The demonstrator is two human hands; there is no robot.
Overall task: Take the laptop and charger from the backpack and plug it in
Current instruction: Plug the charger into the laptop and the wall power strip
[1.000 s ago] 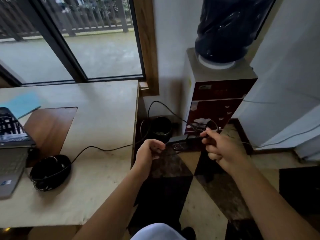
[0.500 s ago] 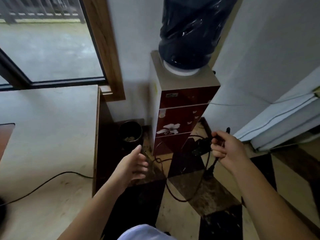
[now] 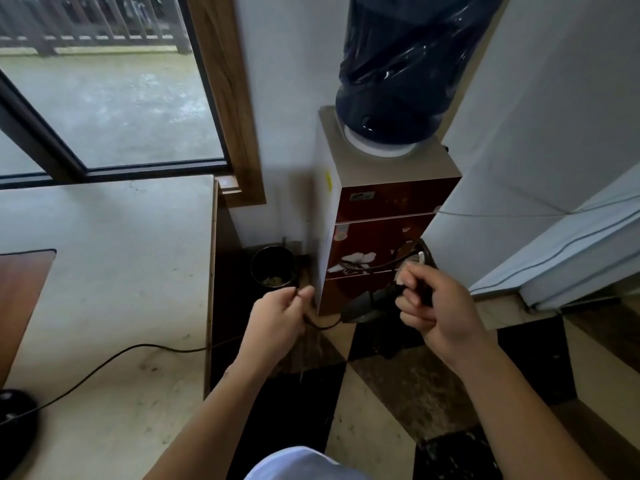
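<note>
Left hand [image 3: 277, 320] pinching thin black rubbery cable [image 3: 114, 356]; right hand [image 3: 437, 311] curled round matte black wedge-shaped charger brick [image 3: 367, 304], before glossy maroon floral water dispenser [image 3: 377, 244].

- L hand [image 3: 277, 318] & forearm: bare, no sleeve in view, no watch/ring/glove seen.
- R hand [image 3: 438, 311] & forearm: bare too, no sleeve up to frame edge; nails short, unpainted where visible.
- Clothing: pale, whitish fabric [image 3: 298, 464] at bottom centre, rounded fold, plain, no print; can't tell which garment.
</note>
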